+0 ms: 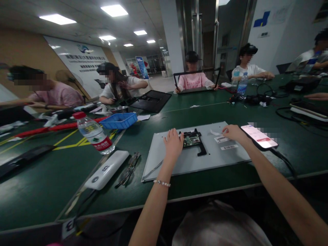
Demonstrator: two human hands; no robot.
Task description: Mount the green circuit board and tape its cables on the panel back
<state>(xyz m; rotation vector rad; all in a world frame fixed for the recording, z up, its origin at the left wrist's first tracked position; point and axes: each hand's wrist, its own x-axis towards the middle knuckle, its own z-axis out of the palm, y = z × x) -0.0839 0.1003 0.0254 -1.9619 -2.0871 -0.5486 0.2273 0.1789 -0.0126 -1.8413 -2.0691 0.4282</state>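
Note:
A flat silver-grey display panel (210,160) lies face down on the green table in front of me. At its middle sits a black bracket (202,149) around a green circuit board (191,139). My left hand (173,142) rests on the panel at the board's left edge, fingers apart and holding nothing. On the right, my right hand (234,132) pinches the end of a curled white strip (215,133) above the panel. White printed labels (229,147) are stuck on the panel just below that hand. A thin cable shows beside my left wrist.
A lit phone (259,136) lies right of the panel, its cable running toward me. To the left are folded glasses (128,169), a white power bank (107,169), a water bottle (92,133) and a blue tray (119,120). Across the table, a person holds a black frame (197,72).

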